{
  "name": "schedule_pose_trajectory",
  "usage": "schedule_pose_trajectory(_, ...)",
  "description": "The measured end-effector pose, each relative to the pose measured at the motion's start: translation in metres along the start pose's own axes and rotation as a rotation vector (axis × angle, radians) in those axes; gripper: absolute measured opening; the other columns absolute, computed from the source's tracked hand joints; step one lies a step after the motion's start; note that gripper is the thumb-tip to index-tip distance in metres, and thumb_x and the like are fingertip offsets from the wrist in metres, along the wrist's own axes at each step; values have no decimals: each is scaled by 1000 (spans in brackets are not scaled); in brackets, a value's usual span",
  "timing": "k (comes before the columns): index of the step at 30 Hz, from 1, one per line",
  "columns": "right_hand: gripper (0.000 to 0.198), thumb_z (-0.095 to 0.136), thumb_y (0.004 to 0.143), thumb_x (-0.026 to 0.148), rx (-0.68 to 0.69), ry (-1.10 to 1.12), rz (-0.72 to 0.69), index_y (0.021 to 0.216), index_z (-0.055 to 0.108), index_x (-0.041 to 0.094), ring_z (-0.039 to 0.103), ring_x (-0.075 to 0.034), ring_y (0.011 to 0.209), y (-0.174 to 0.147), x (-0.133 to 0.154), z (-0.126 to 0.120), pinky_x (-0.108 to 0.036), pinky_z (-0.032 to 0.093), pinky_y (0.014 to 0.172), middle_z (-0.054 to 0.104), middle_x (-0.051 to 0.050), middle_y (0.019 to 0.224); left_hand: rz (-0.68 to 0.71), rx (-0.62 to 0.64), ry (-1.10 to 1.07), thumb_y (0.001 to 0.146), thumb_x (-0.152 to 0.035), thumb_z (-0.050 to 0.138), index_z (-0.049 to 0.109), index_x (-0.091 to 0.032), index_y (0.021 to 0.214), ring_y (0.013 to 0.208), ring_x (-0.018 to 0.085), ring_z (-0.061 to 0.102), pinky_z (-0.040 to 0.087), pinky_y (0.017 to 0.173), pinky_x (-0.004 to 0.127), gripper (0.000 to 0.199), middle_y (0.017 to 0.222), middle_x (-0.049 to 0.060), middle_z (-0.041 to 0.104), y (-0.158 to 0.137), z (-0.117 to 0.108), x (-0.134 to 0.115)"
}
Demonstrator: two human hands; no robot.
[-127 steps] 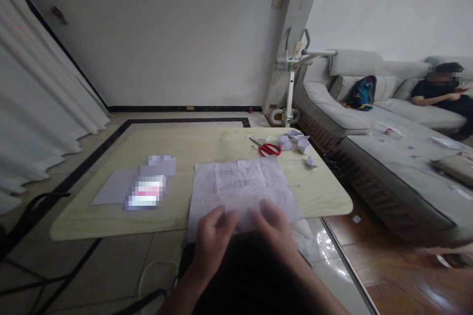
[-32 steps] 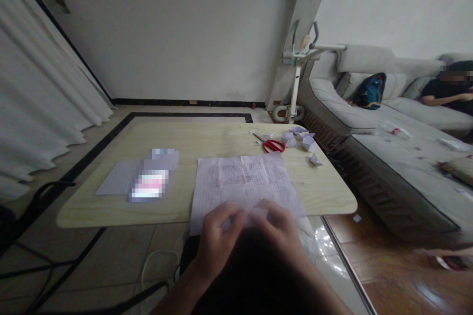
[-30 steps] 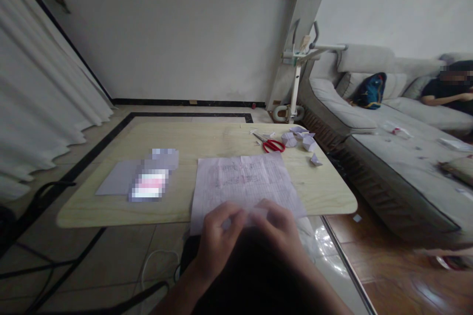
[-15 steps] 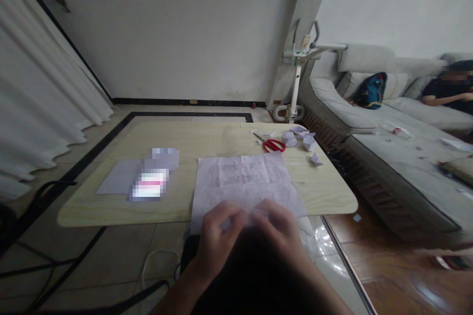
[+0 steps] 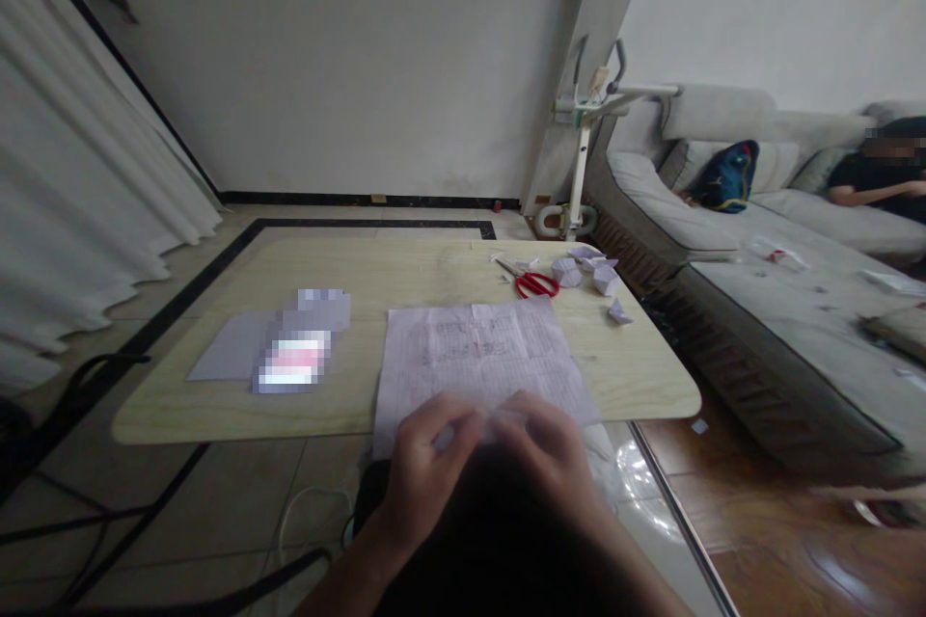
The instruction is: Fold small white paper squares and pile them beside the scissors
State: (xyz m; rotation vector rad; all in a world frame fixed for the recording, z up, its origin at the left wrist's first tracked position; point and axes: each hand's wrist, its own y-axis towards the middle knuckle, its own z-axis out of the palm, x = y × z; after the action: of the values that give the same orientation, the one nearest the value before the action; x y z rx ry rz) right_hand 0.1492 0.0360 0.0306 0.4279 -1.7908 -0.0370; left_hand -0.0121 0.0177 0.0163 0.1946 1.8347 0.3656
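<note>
White paper slip (image 5: 496,421), head view: small, blurred, held at 6 o'clock by the near edge of the table (image 5: 643,386). Left hand (image 5: 423,448) curled, thumb and fingertips pinched on the slip; right hand (image 5: 550,443) likewise, its fingertips just beside the left's. From the hands: printed sheet (image 5: 484,352) at 12 o'clock; red-handled scissors (image 5: 536,285) at 1 o'clock, near folded paper pieces (image 5: 567,273).

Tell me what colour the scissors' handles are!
The scissors' handles are red. The head view, the only one, shows them best.
</note>
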Motion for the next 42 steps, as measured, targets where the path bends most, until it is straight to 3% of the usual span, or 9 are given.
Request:
schedule_pose_trajectory(25,20,61,87,29,38,-48,3,69,61,19,54,-16,64,-2,0,-1,-28,41,62,60,0,67,43,90,-13,92,-19,54,59,-19,71,64,12,54,44,60,21,21,66,-3,56,1,-6,-2)
schedule_pose_trajectory(34,24,60,88,29,-95,8,-1,66,58,19,52,-15,61,-2,2,2,-27,41,59,56,1,63,-75,76,-85,89,-22,60,65,-19,83,71,15,62,50,63,22,9,75,-1,65,-2,2,2)
schedule_pose_trajectory(38,18,60,87,25,-65,-18,-25,71,62,18,55,-16,66,0,1,3,-28,44,62,60,0,67,-29,67,-23,91,-21,58,64,-18,76,67,14,61,48,63,22,16,70,-1,64,-1,0,-1)
schedule_pose_trajectory(42,4,64,84,20,-73,1,-93,86,67,19,60,-17,73,3,1,1,-29,47,67,65,-2,78,17,135,14,93,-17,56,68,-18,83,75,15,65,49,69,23,15,79,1,71,0,-2,-1)
